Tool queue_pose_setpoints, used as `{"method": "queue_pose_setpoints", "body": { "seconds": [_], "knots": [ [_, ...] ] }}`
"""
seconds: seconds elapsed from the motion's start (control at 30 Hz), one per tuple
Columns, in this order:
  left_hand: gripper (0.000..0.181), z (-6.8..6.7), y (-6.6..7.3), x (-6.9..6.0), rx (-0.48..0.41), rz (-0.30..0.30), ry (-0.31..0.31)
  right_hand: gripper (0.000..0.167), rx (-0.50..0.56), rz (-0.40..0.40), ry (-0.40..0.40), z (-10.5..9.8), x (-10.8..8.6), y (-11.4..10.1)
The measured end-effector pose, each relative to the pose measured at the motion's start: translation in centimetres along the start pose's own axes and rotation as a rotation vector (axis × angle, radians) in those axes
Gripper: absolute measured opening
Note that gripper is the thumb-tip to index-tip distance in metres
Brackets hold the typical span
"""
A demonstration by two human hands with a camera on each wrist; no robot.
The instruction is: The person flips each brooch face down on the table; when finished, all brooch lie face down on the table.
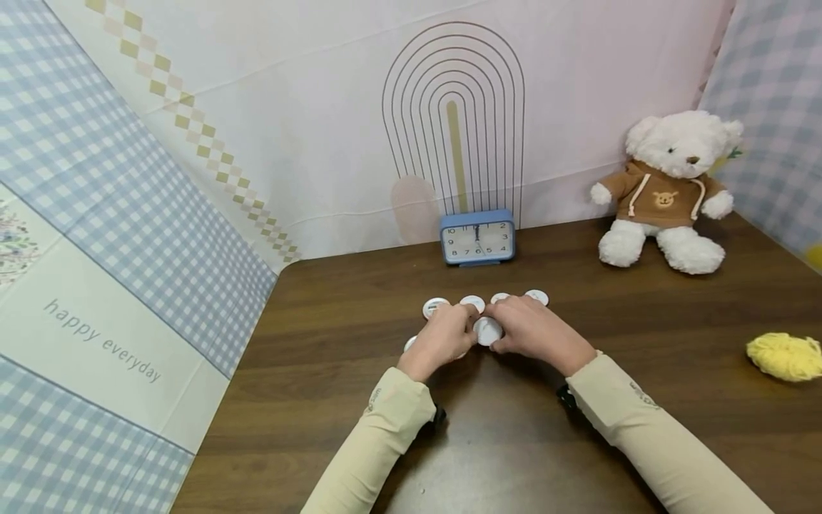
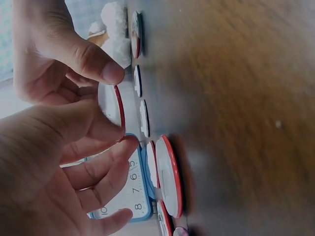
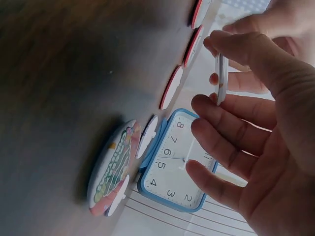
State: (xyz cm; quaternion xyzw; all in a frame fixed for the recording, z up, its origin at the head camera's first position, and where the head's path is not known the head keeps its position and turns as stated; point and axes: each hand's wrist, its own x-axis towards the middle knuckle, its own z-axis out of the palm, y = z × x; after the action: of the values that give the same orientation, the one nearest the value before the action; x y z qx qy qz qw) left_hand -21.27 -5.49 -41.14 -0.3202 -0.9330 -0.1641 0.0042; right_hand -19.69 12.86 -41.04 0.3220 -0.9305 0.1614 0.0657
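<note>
Between my two hands, raised off the table, is a round flat white disc whose thin edge shows red in the left wrist view. My left hand pinches one side of it between thumb and fingers. On the opposite side my right hand grips it with thumb and fingertips. More such discs lie about the hands, including a white one at the back left and another beyond the right hand. A disc with a colourful picture appears close up in the right wrist view. Fingers partly cover some discs.
A blue alarm clock stands behind the discs, near the back wall. At the right back sits a white teddy bear in a brown hoodie. Yellow yarn lies at the right on the brown wooden table.
</note>
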Motion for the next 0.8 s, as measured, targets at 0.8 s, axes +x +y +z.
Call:
{"method": "queue_pose_setpoints", "body": {
  "seconds": [0.8],
  "knots": [
    [0.024, 0.82, 0.36, -0.01, 0.17, -0.041, -0.151, 0.031, 0.03, 0.031, -0.138, 1.02, 0.47, 0.27]
  ]
}}
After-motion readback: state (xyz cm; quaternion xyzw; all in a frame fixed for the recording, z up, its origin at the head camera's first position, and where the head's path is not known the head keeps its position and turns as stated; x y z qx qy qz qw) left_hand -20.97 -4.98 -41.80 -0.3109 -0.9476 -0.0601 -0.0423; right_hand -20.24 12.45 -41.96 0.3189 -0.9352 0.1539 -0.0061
